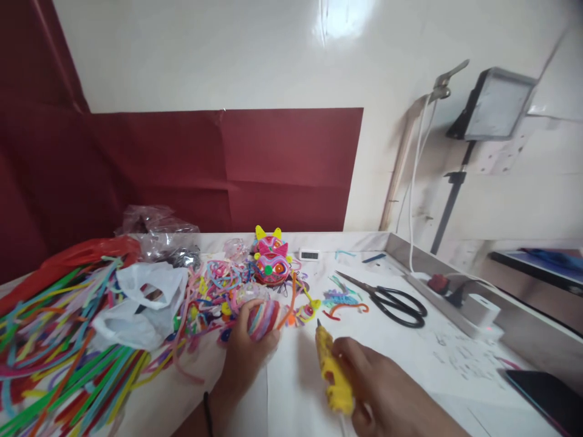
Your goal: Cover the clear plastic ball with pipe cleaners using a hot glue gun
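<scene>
My left hand (pixel 243 346) is wrapped round a rounded piece covered in coloured stripes (pixel 264 320), pink, purple, blue and red. An orange pipe cleaner (pixel 290 306) stands up beside it; I cannot tell if the two are joined. In my right hand (pixel 378 379) is a yellow glue gun (pixel 332 370), its dark nozzle pointing away from me and up, apart from the striped piece. A colourful decorated figure (pixel 272 261) with yellow ears stands just behind my left hand. Curled pipe cleaners (pixel 341 298) lie beyond the nozzle.
Black-handled scissors (pixel 387 297) lie at right, near a power strip (pixel 473 318) with plugs. A dark phone-like slab (pixel 546 394) is at the right edge. Pipe cleaners (pixel 82 370), a white plastic bag (pixel 146 291) and a red bag (pixel 91 252) crowd the left. A small digital display (pixel 309 255) stands behind.
</scene>
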### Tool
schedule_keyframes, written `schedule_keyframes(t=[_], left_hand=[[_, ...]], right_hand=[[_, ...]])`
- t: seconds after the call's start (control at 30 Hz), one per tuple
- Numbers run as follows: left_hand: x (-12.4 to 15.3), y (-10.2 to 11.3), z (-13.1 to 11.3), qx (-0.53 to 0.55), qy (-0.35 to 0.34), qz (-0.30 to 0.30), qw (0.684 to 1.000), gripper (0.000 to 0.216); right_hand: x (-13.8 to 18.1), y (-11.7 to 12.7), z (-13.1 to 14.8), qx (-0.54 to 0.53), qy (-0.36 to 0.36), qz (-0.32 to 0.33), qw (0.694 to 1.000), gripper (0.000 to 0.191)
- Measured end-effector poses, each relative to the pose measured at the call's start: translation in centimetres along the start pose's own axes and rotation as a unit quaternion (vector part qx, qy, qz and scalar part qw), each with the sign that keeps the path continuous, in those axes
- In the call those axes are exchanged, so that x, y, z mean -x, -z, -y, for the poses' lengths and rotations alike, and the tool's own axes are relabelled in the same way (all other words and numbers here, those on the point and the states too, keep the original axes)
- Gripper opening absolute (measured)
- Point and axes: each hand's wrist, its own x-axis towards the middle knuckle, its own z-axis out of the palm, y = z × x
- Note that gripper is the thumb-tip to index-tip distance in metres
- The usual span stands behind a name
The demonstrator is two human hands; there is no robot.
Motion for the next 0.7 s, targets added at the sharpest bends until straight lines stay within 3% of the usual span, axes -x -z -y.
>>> schedule_keyframes(t=[0.1,0.23,0.4,0.7], left_hand=[[0.0,0.0,0.2,0.001,0.005,0.007,1.000,0.043],[0.0,0.2,0.1,0.003,0.002,0.024,1.000,0.044],[0.3,0.1,-0.2,-0.005,-0.021,0.018,1.000,0.045],[0.6,0.2,-0.8,-0.019,-0.058,0.025,0.998,0.049]], right_hand=[[0.3,0.9,-0.8,-0.141,-0.030,-0.035,0.989,0.042],[-0.1,0.8,-1.0,-0.306,-0.086,-0.091,0.944,0.023],[-0.1,0.0,0.7,-0.317,-0.093,-0.165,0.929,0.028],[0.3,-1.3,1.6,-0.288,-0.045,-0.181,0.939,0.039]])
